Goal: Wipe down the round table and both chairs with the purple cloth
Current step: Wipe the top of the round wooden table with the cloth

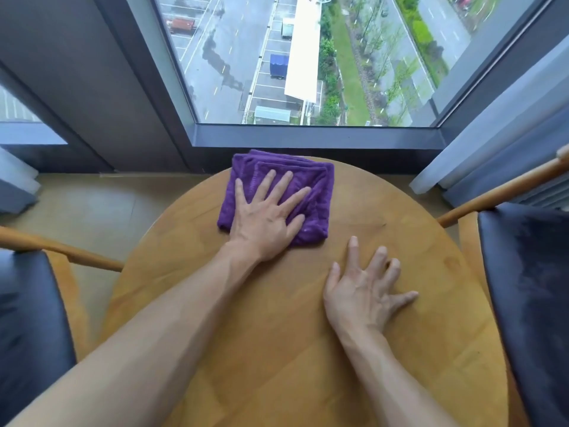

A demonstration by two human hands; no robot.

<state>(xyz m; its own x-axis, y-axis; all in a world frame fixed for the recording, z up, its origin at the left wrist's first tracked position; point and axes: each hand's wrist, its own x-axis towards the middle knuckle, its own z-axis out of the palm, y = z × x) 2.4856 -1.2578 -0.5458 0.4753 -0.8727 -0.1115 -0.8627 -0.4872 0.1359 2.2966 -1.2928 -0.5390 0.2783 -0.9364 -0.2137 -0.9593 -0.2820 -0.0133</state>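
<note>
A view from above looks down on a round, honey-coloured wooden table (pixel 385 349) that fills the centre and lower part of the frame. A folded purple terry cloth (pixel 314 186) lies on the far side of the table, just above the centre of the frame, near the edge closest to a large window (pixel 308 57).

The person's left hand (pixel 264 211) lies flat on the cloth with fingers straight and spread, pressing it to the wood and gripping nothing. The right hand (pixel 363 291), right of centre, is also open, its fingers splayed with the tips resting on the bare tabletop, as if bracing. Both bare forearms reach up from the bottom edge.

A wooden chair with a dark padded cushion (pixel 27 318) sits at the left edge of the frame, and a second matching chair (pixel 529 288) sits at the right edge. Through the window, in the upper part of the frame, a street and car park lie far below.

The step in hand appears to be wiping the tabletop, with the cloth at the far edge. The next move likely calls for sweeping the cloth under steady flat pressure across the remaining surface toward the bottom of the frame, lifting the bracing hand out of its path. The chairs seem not yet wiped.
</note>
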